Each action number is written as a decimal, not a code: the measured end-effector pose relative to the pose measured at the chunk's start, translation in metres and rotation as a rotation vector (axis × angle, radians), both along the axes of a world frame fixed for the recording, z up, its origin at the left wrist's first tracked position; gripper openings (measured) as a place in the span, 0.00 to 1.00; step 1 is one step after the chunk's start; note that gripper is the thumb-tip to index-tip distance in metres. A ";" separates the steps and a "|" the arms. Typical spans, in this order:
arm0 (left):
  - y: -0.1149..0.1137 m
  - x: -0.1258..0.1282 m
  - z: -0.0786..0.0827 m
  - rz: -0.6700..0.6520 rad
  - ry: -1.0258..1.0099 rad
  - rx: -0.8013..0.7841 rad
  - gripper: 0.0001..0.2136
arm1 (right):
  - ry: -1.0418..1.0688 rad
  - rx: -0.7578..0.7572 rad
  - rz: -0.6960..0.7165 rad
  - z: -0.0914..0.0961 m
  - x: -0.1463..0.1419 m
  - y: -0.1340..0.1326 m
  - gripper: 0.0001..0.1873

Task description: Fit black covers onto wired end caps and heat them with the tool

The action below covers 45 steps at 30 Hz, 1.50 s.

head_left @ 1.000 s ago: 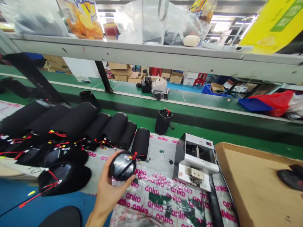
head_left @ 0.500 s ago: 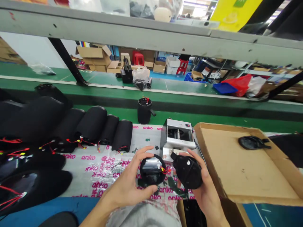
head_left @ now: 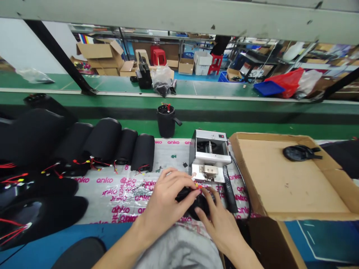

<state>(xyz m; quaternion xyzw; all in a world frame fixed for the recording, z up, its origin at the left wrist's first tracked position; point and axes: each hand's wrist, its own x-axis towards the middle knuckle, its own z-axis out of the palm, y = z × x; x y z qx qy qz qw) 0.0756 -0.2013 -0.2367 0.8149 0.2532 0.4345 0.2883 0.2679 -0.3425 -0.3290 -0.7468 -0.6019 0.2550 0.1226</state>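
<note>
Close to my body, both hands meet over a black round cap [head_left: 199, 205] and a black cylindrical part that is mostly hidden under my fingers. My left hand [head_left: 171, 192] pinches a small wire connector [head_left: 199, 186] with red and yellow on it, between thumb and forefinger. From the other side my right hand [head_left: 220, 215] is closed on the black cap, its fingertips beside the connector. Just beyond the hands stands a small silver machine [head_left: 210, 158] with a black lever at its right side.
Several black cylinders [head_left: 143, 152] with red wires lie at the left on the printed plastic sheet [head_left: 103, 196]. One wired black cylinder [head_left: 166, 125] stands upright behind. At the right, a cardboard tray [head_left: 276, 186] holds a black strapped cap [head_left: 298, 153]. A shelf beam [head_left: 179, 18] crosses above.
Half a second ago my hands were apart, one with the cylindrical part, one with the cap. They have come together, and the left fingers now pinch the connector. The view has tilted down.
</note>
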 end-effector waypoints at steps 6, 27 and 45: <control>-0.005 0.004 -0.005 0.017 -0.027 -0.038 0.08 | -0.036 0.008 0.193 0.004 0.005 -0.002 0.47; 0.002 -0.004 -0.010 -0.087 -0.075 0.059 0.06 | 1.064 0.226 -0.321 0.045 0.019 0.026 0.36; 0.002 -0.004 -0.005 -0.066 -0.048 -0.045 0.07 | 0.733 0.434 0.058 0.083 0.030 0.034 0.27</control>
